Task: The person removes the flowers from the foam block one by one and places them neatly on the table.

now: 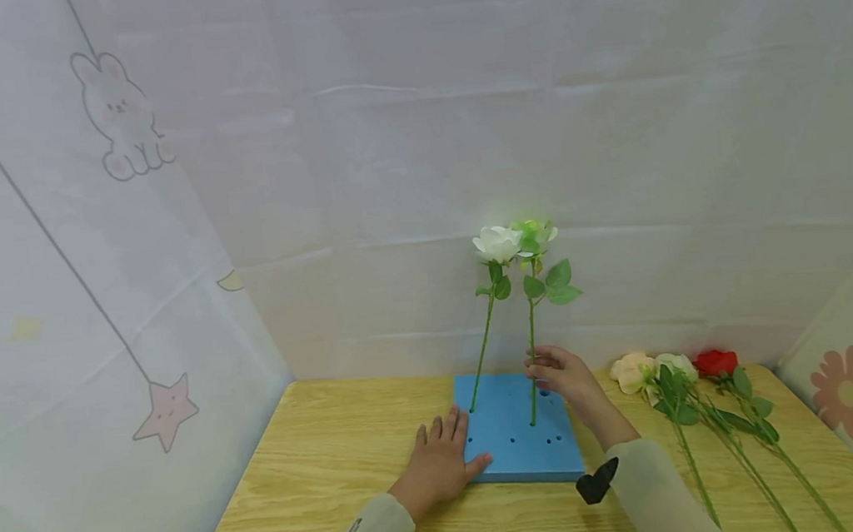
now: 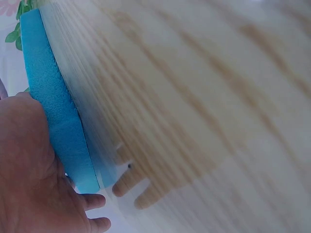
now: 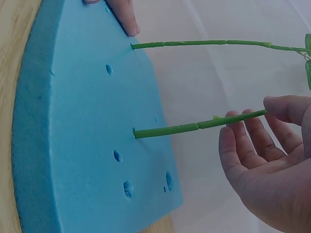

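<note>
A blue foam board (image 1: 524,460) with several holes lies flat on the table. My left hand (image 1: 439,464) rests on its left edge, fingers spread and straight; the left wrist view shows the palm side against the board's edge (image 2: 58,97). A white artificial rose (image 1: 498,245) stands in a hole near those fingers, leaning slightly right. Beside it a green-and-white artificial rose (image 1: 533,235) stands nearly upright, its stem end (image 3: 165,130) in another hole. My right hand (image 1: 566,378) holds this stem between thumb and fingers, above the board.
On the table's right side lie several more artificial flowers: a peach one (image 1: 633,371), a white one (image 1: 677,367) and a red rose (image 1: 715,362), stems pointing toward the front. A pale curtain (image 1: 389,177) hangs behind the wooden table (image 1: 322,466).
</note>
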Demonstrator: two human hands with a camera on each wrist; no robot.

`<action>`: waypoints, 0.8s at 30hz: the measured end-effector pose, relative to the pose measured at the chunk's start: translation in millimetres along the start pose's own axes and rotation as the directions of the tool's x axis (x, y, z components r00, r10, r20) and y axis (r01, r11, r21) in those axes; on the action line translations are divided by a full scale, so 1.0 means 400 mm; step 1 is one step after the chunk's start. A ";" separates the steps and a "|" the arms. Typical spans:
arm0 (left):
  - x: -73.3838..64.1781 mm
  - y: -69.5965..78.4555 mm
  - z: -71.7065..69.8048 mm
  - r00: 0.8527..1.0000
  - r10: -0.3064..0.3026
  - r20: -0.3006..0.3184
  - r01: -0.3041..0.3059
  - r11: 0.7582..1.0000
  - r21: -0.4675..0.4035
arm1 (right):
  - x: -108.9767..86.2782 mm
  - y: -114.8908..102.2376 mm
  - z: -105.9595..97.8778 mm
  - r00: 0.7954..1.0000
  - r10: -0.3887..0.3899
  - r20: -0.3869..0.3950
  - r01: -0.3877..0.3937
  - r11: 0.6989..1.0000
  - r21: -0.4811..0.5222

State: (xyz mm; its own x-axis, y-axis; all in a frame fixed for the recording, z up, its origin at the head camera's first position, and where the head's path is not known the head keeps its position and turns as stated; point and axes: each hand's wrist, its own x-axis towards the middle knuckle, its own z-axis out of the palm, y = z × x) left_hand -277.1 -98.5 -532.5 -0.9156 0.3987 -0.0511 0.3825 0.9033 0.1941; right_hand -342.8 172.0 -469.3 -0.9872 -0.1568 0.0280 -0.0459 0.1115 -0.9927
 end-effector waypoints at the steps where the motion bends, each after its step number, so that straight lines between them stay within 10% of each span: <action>1: 0.001 0.000 0.000 1.000 0.000 -0.001 0.000 1.000 0.000 | 0.001 0.000 0.002 1.000 0.001 -0.004 -0.001 1.000 0.001; 24: 0.001 -0.001 0.004 1.000 0.000 -0.003 0.000 1.000 -0.002 | -0.003 -0.009 0.021 0.999 0.009 -0.036 -0.009 1.000 0.008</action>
State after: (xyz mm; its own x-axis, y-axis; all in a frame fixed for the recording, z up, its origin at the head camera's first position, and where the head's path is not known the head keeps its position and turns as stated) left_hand -277.6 -98.4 -534.1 -0.9160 0.3983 -0.0477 0.3825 0.9030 0.1957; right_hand -340.3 163.3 -466.7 -0.9925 -0.1199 0.0231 -0.0359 0.1053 -0.9938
